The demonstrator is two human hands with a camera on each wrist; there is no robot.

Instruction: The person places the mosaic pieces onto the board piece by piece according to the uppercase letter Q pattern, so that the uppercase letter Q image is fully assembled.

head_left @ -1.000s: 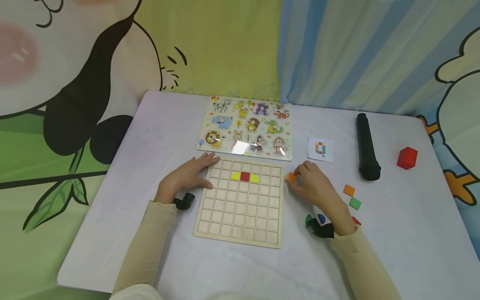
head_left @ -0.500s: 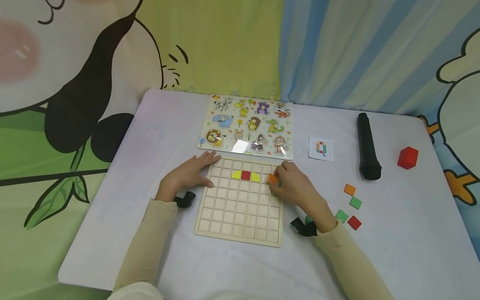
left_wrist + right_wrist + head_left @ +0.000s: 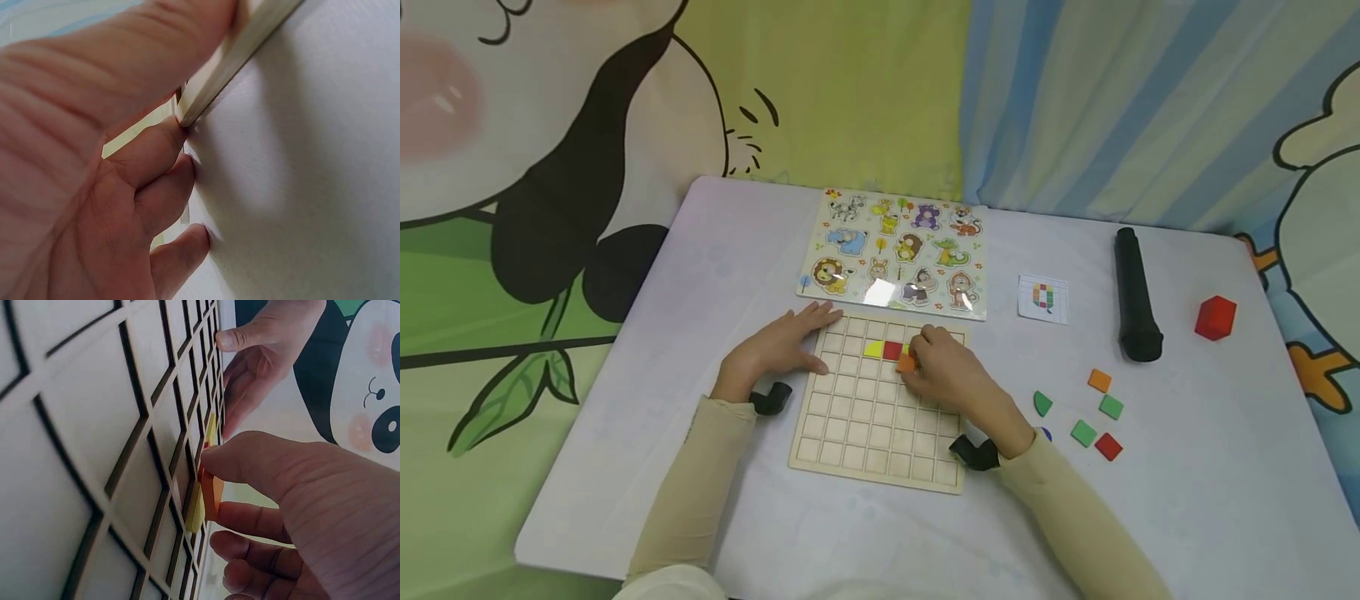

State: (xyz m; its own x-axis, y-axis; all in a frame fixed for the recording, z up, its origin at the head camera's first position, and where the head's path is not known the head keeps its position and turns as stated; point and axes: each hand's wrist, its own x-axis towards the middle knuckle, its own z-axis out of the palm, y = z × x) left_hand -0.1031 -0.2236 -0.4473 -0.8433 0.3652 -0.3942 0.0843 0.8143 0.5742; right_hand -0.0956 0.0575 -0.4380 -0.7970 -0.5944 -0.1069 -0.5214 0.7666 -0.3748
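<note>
My right hand point(image 3: 953, 371) pinches an orange square tile point(image 3: 906, 364) between thumb and fingertips, over the upper part of the wooden grid board point(image 3: 876, 485). In the right wrist view the orange tile point(image 3: 213, 497) stands tilted beside a yellow piece point(image 3: 195, 511) in the grid. A yellow quarter-round tile point(image 3: 873, 349) and a red square tile point(image 3: 892, 351) lie side by side in the board; the other yellow one is mostly hidden by the right hand. My left hand point(image 3: 778, 346) rests at the board's upper left corner, fingers extended and thumb touching its left edge.
Right of the board lie loose tiles: an orange square point(image 3: 1099, 381), two green squares, a red square point(image 3: 1108, 447), a green quarter-round point(image 3: 1042, 404) and a partly hidden blue piece. Behind are an animal puzzle point(image 3: 895, 250), a pattern card point(image 3: 1042, 299), a black microphone point(image 3: 1135, 292) and a red block point(image 3: 1215, 317).
My right hand has carried the orange tile leftward from beside the board to just by the red and yellow tiles. The left hand has stayed at the board's corner.
</note>
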